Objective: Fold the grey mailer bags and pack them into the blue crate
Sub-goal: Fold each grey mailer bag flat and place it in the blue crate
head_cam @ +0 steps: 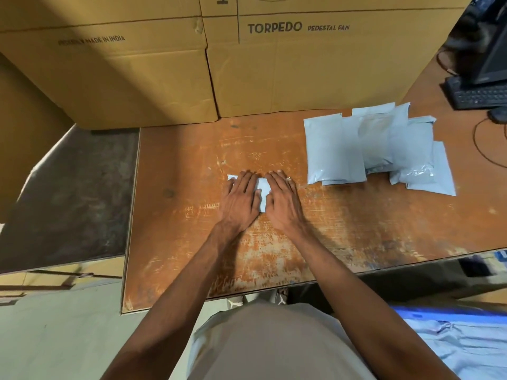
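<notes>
A small folded grey mailer bag (262,193) lies flat on the worn orange table (192,256), mostly covered by my hands. My left hand (240,198) presses on its left part with straight fingers. My right hand (284,200), with a ring on one finger, presses flat on its right part. A pile of several unfolded grey mailer bags (375,146) lies at the right of the table. The blue crate (444,311) sits low at the bottom right beside my body, with pale grey bags (466,349) inside it.
Two large cardboard boxes (301,64) stand along the table's far edge. A black keyboard (480,94), a monitor and cables occupy the far right corner. A dark surface (68,201) lies left of the table.
</notes>
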